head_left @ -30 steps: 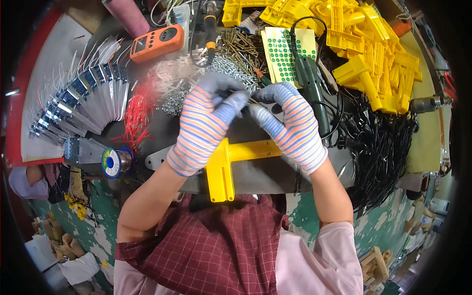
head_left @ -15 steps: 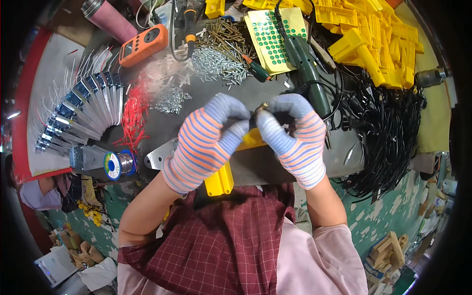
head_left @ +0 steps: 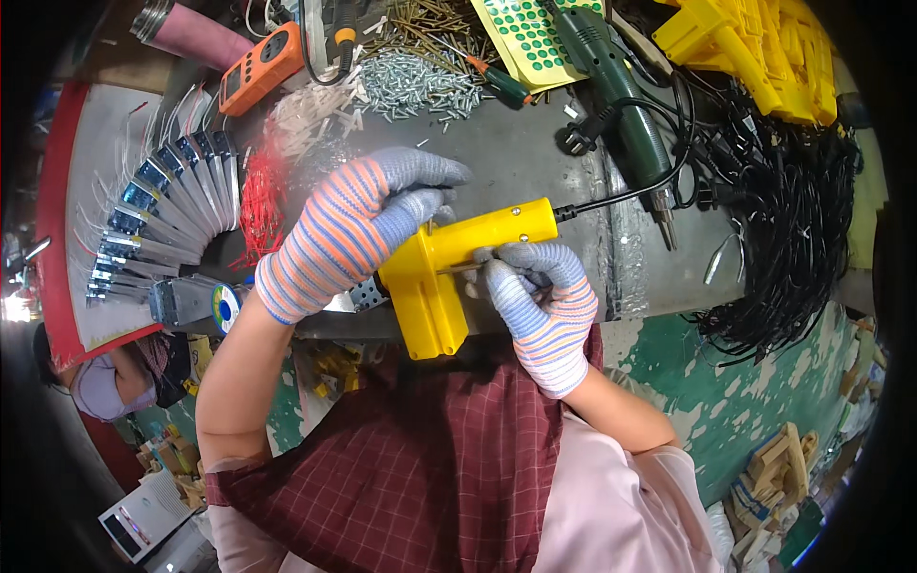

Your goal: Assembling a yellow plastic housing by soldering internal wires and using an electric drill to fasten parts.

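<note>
A yellow pistol-shaped plastic housing (head_left: 427,298) lies at the table's front edge, with a black cord (head_left: 611,199) leaving its handle end and a perforated metal piece (head_left: 367,295) showing at its left. Two small screw heads show on the handle. My left hand (head_left: 349,224), in a striped glove, is bent over the housing's upper left corner. Its thumb and fingers close near a small dark piece, too small to make out. My right hand (head_left: 544,301), gloved alike, pinches a thin brass-coloured screw (head_left: 460,269) against the housing's near side.
Silver screws (head_left: 411,84), brass-coloured screws (head_left: 420,33) and a screwdriver (head_left: 501,81) lie at the back. A green power tool (head_left: 621,105) lies behind my right hand, with black cords (head_left: 783,229) and yellow housings (head_left: 764,57) at right. Metal strips (head_left: 167,205) fan out left.
My hands have moved apart; the left went left, the right came nearer to me. The yellow housing, earlier mostly hidden under them, now shows with its handle and cord.
</note>
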